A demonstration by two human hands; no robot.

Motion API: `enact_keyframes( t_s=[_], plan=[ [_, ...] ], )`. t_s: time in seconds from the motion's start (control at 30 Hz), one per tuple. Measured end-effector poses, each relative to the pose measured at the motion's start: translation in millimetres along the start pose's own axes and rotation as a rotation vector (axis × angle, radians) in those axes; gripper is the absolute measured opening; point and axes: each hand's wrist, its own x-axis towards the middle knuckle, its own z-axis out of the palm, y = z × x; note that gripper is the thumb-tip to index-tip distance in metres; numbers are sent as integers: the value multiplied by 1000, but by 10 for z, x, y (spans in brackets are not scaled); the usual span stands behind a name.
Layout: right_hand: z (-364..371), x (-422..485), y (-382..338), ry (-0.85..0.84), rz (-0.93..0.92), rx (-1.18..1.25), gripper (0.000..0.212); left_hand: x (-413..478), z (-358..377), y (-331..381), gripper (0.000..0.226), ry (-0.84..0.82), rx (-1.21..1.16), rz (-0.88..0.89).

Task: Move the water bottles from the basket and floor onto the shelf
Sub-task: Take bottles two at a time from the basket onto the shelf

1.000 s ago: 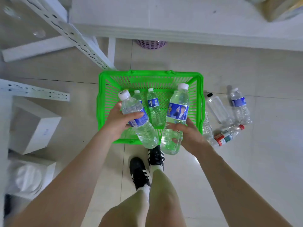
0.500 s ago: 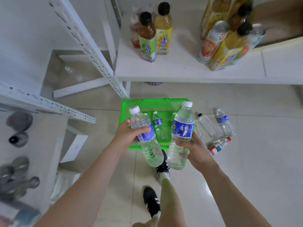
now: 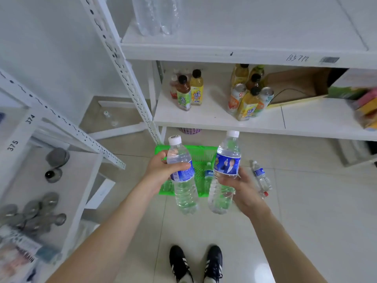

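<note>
Here each hand (image 3: 161, 174) grips a bottle (image 3: 184, 180).

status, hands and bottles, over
Left hand grips smaller bottle, right hand grips larger bottle. Basket bottle, floor bottle not yet moved. Shelf ahead, nothing in the way.

- Both forearms bare, entering from the bottom corners and angling in toward centre.
- Left hand (image 3: 161, 172): fingers curled round the left bottle (image 3: 184, 193) at label height, thumb across its front.
- Right hand (image 3: 243, 188): grips the right bottle (image 3: 227, 160) from its right side, just under the label, fingers wrapped round it.
- Hands about level, side by side, not touching.
</note>
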Motion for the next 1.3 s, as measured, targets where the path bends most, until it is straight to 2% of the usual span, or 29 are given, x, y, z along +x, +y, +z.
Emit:
enact_keyframes(
  t_s=[0.07, 0.17, 0.3, 0.37, 0.43, 0.6, 0.77, 0.97, 1.3],
  plan=[
    [-50, -94, -211, -29, -18, -20, 52, -111, 107, 155, 68, -2, -4, 32],
    [-125, -200, -550, -61, -74, -46, 52, -248, 276, 426, 52, -4, -3, 95],
    [-161, -270, -1000, -87, -142, -90, 64, -407, 461, 845, 64, 10, 19, 194],
    [-166, -283, -1220, -90, -173, -104, 71, -463, 531, 1056, 55, 7, 28, 248],
    [-159, -278, -1444, -104, -220, -119, 68, -506, 588, 1285, 50, 3, 33, 304],
    [-49, -162, -1986, -155, -303, -141, 70, -477, 627, 1879, 54, -9, 32, 410],
    [163, 181, -2505, -167, -394, -145, 80, -230, 589, 2516, 52, -1, 48, 487],
    [433, 647, -3121, -195, -488, -154, 66, 209, 559, 3238, 51, -24, 59, 549],
    [673, 1589, -4148, -191, -537, -237, 70, 1049, 723, 4101, 47, 39, -16, 595]
  ],
)
